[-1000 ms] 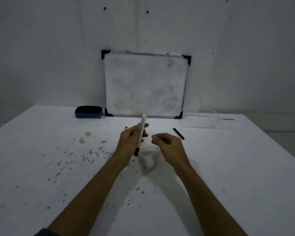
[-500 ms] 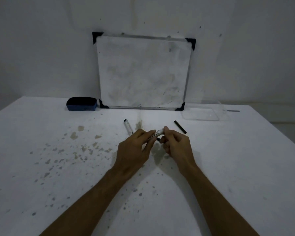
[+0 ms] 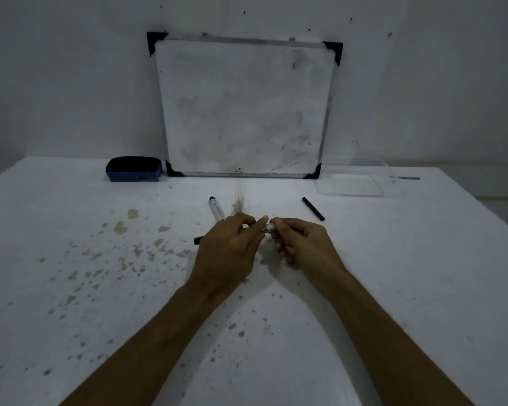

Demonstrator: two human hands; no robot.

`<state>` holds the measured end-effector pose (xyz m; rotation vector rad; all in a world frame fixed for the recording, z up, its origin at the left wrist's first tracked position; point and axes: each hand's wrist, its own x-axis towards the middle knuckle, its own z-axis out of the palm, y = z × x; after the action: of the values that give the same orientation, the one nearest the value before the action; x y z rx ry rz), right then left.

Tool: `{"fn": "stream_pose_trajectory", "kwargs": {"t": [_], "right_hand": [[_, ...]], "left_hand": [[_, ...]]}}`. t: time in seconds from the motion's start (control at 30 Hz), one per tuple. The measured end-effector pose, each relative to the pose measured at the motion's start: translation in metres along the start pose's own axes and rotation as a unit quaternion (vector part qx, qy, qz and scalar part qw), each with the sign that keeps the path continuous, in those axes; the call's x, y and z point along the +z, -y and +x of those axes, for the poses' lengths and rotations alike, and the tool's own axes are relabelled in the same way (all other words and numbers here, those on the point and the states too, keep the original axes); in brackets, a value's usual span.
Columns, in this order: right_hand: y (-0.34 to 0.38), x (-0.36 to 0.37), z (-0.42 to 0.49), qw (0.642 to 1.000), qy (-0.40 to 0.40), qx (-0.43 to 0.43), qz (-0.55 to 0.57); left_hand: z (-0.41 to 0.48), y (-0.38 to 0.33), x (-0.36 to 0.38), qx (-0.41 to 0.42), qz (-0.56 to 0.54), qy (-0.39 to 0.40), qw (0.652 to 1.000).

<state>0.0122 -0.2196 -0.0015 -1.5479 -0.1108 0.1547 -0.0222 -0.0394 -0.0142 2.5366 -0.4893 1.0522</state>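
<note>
Where the white table (image 3: 423, 273) meets the pale, speckled wall (image 3: 71, 83), a smudged whiteboard (image 3: 244, 106) stands on its lower edge and leans back. Brown and grey stains are scattered over the left half of the tabletop, and one more brown patch lies just ahead of the hands. A blue eraser (image 3: 134, 169) sits just left of the whiteboard's lower corner. At its right corner rests a clear plastic container (image 3: 351, 183), and through its walls only the table surface shows.

Both hands meet over the middle of the table. The left hand (image 3: 229, 250) curls its fingers round the barrel of a marker (image 3: 268, 228), whose black end pokes out to the left. The right hand (image 3: 302, 244) pinches the marker's white end with its fingertips. A second marker (image 3: 216, 209) lies on the table just beyond the left hand. A black cap (image 3: 313, 208) lies near the right hand, apart from it.
</note>
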Motion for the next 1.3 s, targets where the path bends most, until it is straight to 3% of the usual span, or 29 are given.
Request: {"fn": "stream_pose_trajectory", "kwargs": {"t": [0.3, 0.5, 0.6, 0.77, 0.97, 1.1, 1.3], "right_hand": [[0.001, 0.005, -0.003, 0.997, 0.007, -0.056, -0.057], [0.008, 0.003, -0.005, 0.984, 0.046, -0.137, -0.106], [0.008, 0.001, -0.007, 0.983, 0.065, -0.127, -0.117], [0.008, 0.001, -0.007, 0.991, 0.010, -0.085, -0.101], [0.008, 0.004, -0.011, 0.987, 0.032, -0.101, -0.121], [0.006, 0.007, -0.013, 0.990, 0.048, -0.090, -0.100], [0.023, -0.040, -0.007, 0.985, -0.061, -0.161, -0.017]], "left_hand": [[0.002, 0.003, -0.003, 0.036, 0.015, 0.001, 0.999], [0.002, 0.006, -0.011, -0.001, -0.050, 0.016, 0.999], [0.001, 0.002, -0.013, -0.011, -0.052, 0.026, 0.998], [0.000, 0.001, -0.015, -0.017, -0.064, 0.034, 0.997], [-0.002, 0.002, -0.019, 0.042, -0.028, 0.043, 0.998], [-0.002, -0.001, -0.017, 0.026, -0.040, 0.065, 0.997], [-0.004, 0.023, -0.031, -0.059, -0.115, 0.041, 0.991]]}}
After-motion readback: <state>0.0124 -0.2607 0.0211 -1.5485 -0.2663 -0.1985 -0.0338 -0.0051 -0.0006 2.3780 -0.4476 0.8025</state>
